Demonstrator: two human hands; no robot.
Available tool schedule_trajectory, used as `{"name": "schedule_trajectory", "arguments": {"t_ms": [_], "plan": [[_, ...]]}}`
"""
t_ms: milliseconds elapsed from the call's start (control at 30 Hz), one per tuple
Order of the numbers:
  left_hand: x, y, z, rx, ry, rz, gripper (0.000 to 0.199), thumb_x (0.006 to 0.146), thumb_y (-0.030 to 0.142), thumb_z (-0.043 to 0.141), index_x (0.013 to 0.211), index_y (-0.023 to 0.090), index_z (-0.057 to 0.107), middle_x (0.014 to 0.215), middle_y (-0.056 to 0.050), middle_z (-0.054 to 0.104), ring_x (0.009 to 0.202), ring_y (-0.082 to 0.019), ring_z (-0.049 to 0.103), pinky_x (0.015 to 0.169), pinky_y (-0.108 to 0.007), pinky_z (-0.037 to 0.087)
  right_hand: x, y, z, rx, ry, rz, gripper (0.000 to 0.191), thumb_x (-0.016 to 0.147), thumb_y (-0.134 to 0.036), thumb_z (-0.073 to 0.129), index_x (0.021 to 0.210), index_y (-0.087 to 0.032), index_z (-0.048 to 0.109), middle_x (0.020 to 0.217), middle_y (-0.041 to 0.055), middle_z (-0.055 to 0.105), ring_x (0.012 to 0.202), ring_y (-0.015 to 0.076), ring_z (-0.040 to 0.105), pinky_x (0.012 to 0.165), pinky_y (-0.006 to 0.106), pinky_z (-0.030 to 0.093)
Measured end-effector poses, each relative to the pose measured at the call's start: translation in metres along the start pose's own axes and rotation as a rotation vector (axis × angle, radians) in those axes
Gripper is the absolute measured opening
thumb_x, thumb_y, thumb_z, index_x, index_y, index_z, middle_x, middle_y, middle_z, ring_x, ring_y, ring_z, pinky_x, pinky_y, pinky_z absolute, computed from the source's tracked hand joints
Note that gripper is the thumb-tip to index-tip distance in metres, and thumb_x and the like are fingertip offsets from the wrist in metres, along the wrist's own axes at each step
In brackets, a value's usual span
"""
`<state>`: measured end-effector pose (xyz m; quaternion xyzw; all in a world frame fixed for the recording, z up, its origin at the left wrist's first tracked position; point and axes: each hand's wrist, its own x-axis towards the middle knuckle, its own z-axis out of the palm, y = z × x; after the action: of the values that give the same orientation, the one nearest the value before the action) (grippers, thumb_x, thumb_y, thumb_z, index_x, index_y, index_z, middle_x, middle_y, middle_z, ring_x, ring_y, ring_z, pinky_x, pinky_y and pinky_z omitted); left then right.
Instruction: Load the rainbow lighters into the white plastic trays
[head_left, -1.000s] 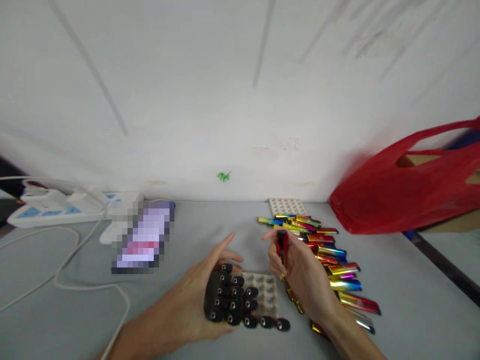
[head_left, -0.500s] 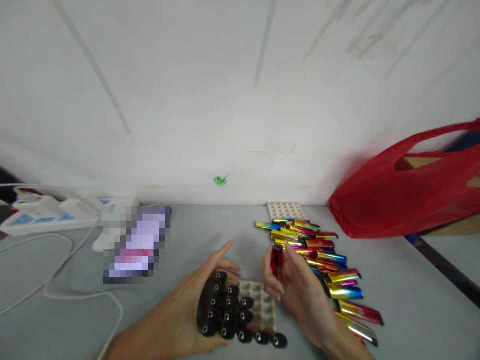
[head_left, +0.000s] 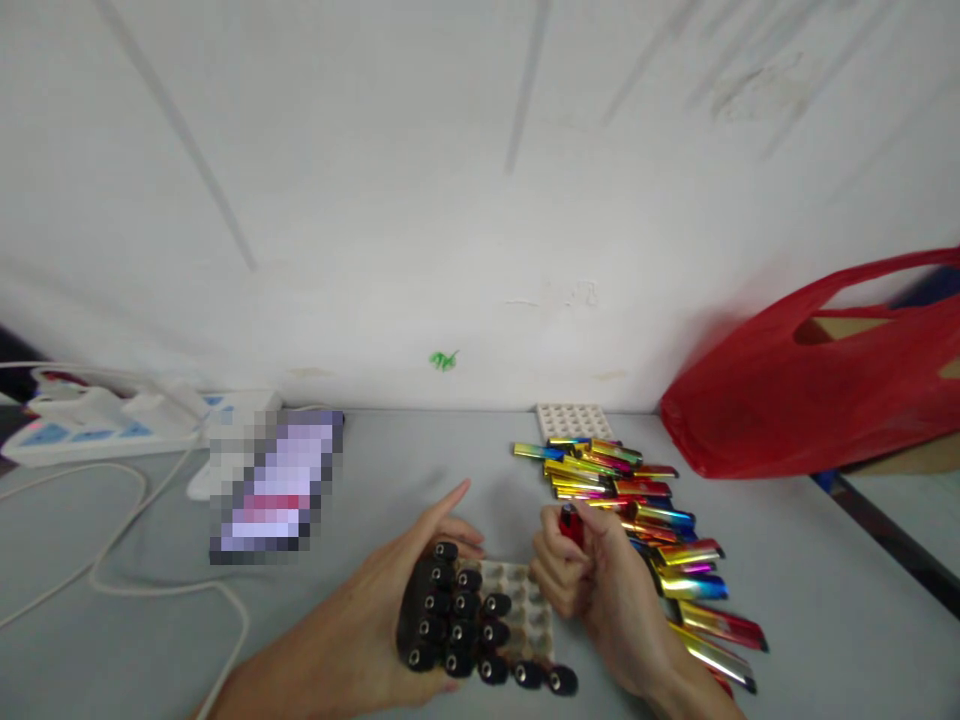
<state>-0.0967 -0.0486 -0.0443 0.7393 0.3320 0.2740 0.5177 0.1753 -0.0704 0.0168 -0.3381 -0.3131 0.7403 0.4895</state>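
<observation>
My left hand (head_left: pixel 371 610) curls around the left side of a pale tray (head_left: pixel 529 610) with rows of round holes, thumb pointing up and away. Black-topped lighters (head_left: pixel 459 632), each with a small ring on its end, stand upright in the left columns and front row. At the tray's right side, my right hand (head_left: pixel 600 580) is closed around a red lighter (head_left: pixel 571 524), its dark end upward; the lower part is hidden by the fingers. Just beyond that hand lies a loose heap of shiny multicoloured lighters (head_left: pixel 664 517).
Another pale holed tray (head_left: pixel 574 421) lies against the wall. A red plastic bag (head_left: pixel 810 390) stands at the right. To the left are a blurred phone (head_left: pixel 281 485), a white power strip (head_left: pixel 169 430) and a loose white cable (head_left: pixel 142 580).
My right hand has shifted slightly right and its fingers have curled in tighter, so less of the red lighter shows. My left hand and the tray are practically unmoved.
</observation>
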Motion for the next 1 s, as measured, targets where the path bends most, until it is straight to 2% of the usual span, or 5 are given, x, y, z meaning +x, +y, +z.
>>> {"name": "schedule_trajectory", "arguments": {"t_ms": [233, 333, 433, 700, 1000], "plan": [[-0.001, 0.003, -0.002, -0.018, -0.005, -0.009, 0.146, 0.074, 0.021, 0.102, 0.19, 0.045, 0.017, 0.161, -0.008, 0.066, 0.14, -0.035, 0.074, 0.122, -0.047, 0.062, -0.001, 0.002, 0.001, -0.054, -0.032, 0.002, 0.063, 0.105, -0.085, 0.071, 0.088, -0.025, 0.058, 0.062, -0.012, 0.033, 0.055, 0.0117, 0.016, 0.052, 0.028, 0.017], [0.0, 0.004, -0.003, 0.016, -0.02, -0.014, 0.145, 0.075, 0.024, 0.102, 0.19, 0.043, 0.016, 0.161, -0.01, 0.067, 0.138, -0.035, 0.075, 0.121, -0.046, 0.063, -0.004, 0.005, 0.002, -0.192, 0.002, -0.104, 0.052, 0.117, -0.073, 0.062, 0.099, -0.025, 0.066, 0.069, -0.0069, 0.051, 0.059, 0.0139, 0.035, 0.06, 0.029, 0.034], [0.001, 0.002, -0.002, 0.071, -0.016, -0.026, 0.149, 0.073, 0.025, 0.103, 0.191, 0.039, 0.013, 0.163, -0.011, 0.067, 0.139, -0.038, 0.075, 0.125, -0.051, 0.062, -0.008, 0.004, 0.005, -0.419, 0.033, -0.224, 0.051, 0.119, -0.068, 0.061, 0.098, -0.023, 0.074, 0.092, 0.0017, 0.064, 0.085, 0.0196, 0.056, 0.081, 0.033, 0.044], [0.0, -0.001, 0.0, 0.078, -0.03, -0.012, 0.147, 0.077, 0.026, 0.103, 0.192, 0.04, 0.013, 0.159, -0.01, 0.072, 0.139, -0.037, 0.075, 0.131, -0.053, 0.059, -0.014, 0.001, -0.004, -0.694, 0.076, -0.119, 0.055, 0.115, -0.073, 0.065, 0.094, -0.024, 0.078, 0.09, 0.0039, 0.069, 0.087, 0.0246, 0.062, 0.08, 0.038, 0.044], [0.001, 0.004, -0.002, 0.092, -0.021, -0.007, 0.142, 0.078, 0.031, 0.101, 0.191, 0.039, 0.014, 0.155, -0.01, 0.074, 0.133, -0.037, 0.079, 0.125, -0.052, 0.062, -0.017, -0.008, -0.012, -0.952, -0.059, -0.197, 0.039, 0.112, -0.058, 0.074, 0.088, -0.027, 0.079, 0.089, 0.0042, 0.073, 0.089, 0.0262, 0.066, 0.083, 0.042, 0.046]]}}
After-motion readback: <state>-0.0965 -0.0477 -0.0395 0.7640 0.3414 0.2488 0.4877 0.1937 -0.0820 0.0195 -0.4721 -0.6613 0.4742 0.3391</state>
